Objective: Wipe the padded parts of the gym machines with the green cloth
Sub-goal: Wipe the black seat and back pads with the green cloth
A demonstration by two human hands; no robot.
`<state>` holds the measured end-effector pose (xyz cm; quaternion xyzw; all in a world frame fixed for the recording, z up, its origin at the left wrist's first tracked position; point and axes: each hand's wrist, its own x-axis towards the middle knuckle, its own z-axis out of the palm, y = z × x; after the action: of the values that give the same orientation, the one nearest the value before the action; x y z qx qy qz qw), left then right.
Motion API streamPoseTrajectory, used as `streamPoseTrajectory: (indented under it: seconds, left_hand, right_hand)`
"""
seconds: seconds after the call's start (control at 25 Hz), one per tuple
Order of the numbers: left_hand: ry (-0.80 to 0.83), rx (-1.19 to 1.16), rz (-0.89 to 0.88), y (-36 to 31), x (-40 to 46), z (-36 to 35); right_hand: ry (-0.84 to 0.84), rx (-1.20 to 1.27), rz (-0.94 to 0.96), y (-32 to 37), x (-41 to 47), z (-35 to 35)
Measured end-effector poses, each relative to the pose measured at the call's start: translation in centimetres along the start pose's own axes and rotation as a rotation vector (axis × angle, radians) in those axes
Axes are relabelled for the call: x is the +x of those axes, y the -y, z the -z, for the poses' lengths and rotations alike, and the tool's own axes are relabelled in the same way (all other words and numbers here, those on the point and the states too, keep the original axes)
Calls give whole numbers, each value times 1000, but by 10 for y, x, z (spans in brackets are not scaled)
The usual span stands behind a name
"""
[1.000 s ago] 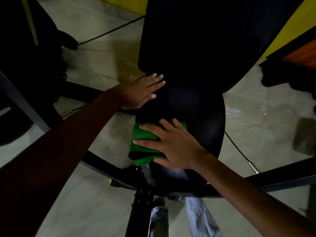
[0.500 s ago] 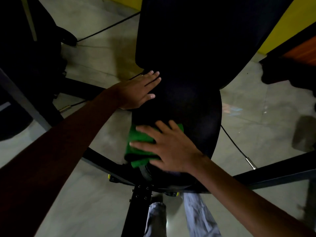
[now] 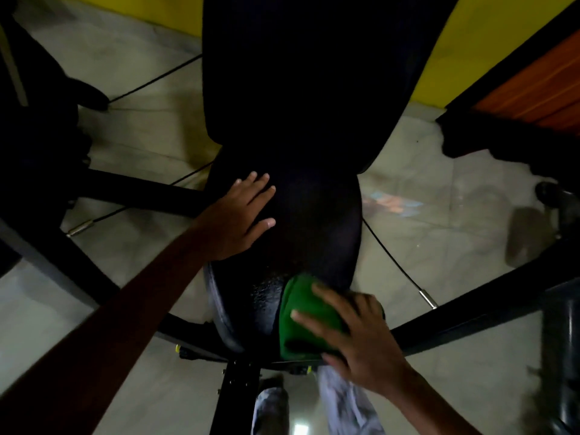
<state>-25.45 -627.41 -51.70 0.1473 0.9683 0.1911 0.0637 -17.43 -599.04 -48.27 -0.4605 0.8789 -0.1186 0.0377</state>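
A black padded seat [image 3: 317, 221] of a gym machine fills the centre, with a larger black padded backrest [image 3: 314, 73] beyond it. My left hand [image 3: 241, 218] rests flat on the seat's left side, fingers straight. My right hand [image 3: 354, 331] presses a folded green cloth [image 3: 304, 321] against the seat's near right edge, fingers spread over it. The pad to the left of the cloth looks wet and shiny.
Black metal frame bars [image 3: 470, 315] splay out from under the seat across the pale tiled floor [image 3: 439, 246]. Thin cables [image 3: 395, 259] run over the floor on both sides. A yellow wall [image 3: 464, 42] and an orange-brown panel [image 3: 539, 89] lie beyond. My legs [image 3: 345, 406] show below.
My right hand has slid the green cloth from the seat's near left edge across to its near right edge. My left hand has stayed flat on the seat's left side.
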Motion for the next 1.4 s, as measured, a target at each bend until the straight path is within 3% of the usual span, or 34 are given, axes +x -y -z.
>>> streamPoseTrajectory:
  seconds: [0.16, 0.24, 0.32, 0.48, 0.6, 0.76, 1.04, 1.12, 1.24, 1.4]
  left_hand:
    - [7, 76, 104, -61, 8, -21]
    - [14, 105, 136, -78, 12, -27]
    - [17, 139, 169, -85, 15, -30]
    - [24, 190, 191, -85, 15, -33]
    - [15, 196, 195, -87, 16, -34]
    - [16, 192, 211, -88, 19, -32]
    - [29, 162, 249, -89, 18, -29]
    - [30, 164, 247, -89, 18, -30]
    - [17, 165, 245, -88, 18, -31]
    - [-2, 145, 242, -89, 19, -31]
  right_hand:
    - [-360, 486, -819, -59, 52, -21]
    - [-474, 748, -1057, -88, 74, -24]
    - [-533, 895, -1161, -80, 64, -25]
    - [-544, 1085, -1132, -28, 23, -31]
    - [-562, 1047, -1144, -109, 65, -48]
    - [-395, 1131, -1122, -195, 126, -52]
    - [-559, 1195, -1074, -75, 44, -39]
    - [-541, 1127, -1043, -99, 58, -44]
    - [-468, 1094, -1141, -151, 94, -52]
    - [-551, 1126, -1195, -92, 62, -41]
